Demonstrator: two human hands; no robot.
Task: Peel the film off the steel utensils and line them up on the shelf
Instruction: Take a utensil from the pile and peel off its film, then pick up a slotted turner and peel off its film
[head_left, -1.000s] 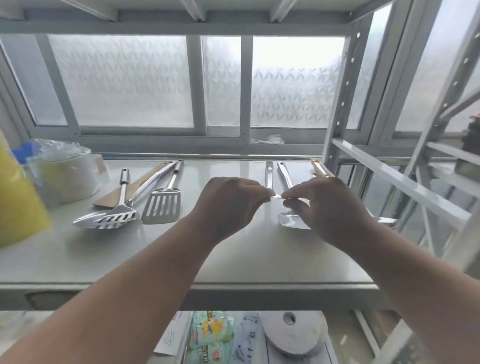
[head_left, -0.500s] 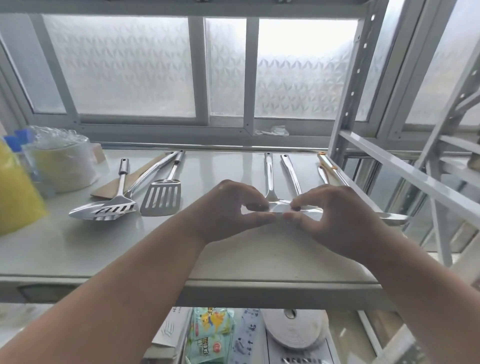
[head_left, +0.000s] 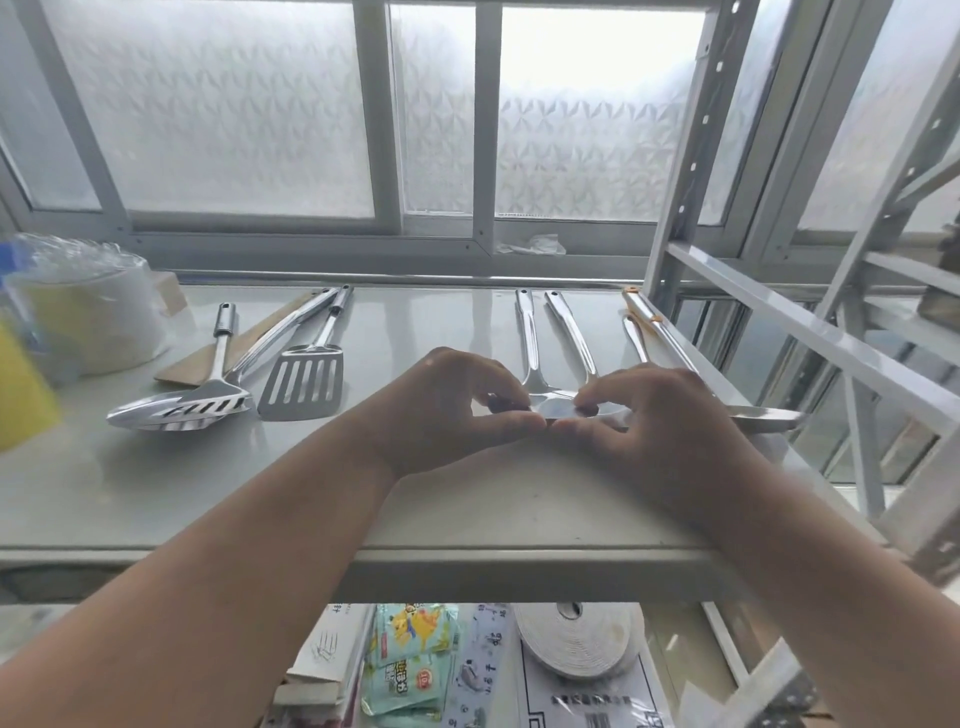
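Several steel utensils lie on the white shelf (head_left: 156, 493). My left hand (head_left: 447, 410) and my right hand (head_left: 670, 431) meet at mid-shelf. Each pinches an edge of the shiny head of a steel spoon (head_left: 558, 408) between thumb and fingers. Two steel handles (head_left: 571, 332) run back from there toward the window. I cannot tell which one belongs to the held head, and any film on it cannot be made out. To the left lie a slotted spatula (head_left: 306, 382) and a slotted turner (head_left: 182, 408). More utensils (head_left: 654, 322) lie at the right, partly hidden by my right hand.
A wooden spatula (head_left: 208, 358) lies behind the turner. A plastic-wrapped tub (head_left: 88, 317) and a yellow object (head_left: 21, 395) stand at the left. A perforated shelf upright (head_left: 691, 156) rises at the right. Snack packets (head_left: 410, 654) and a tape roll (head_left: 576, 639) lie on the lower level.
Both hands have come down and toward me, from pinching near the handle necks to pinching the utensil's head. The view has tilted downward.
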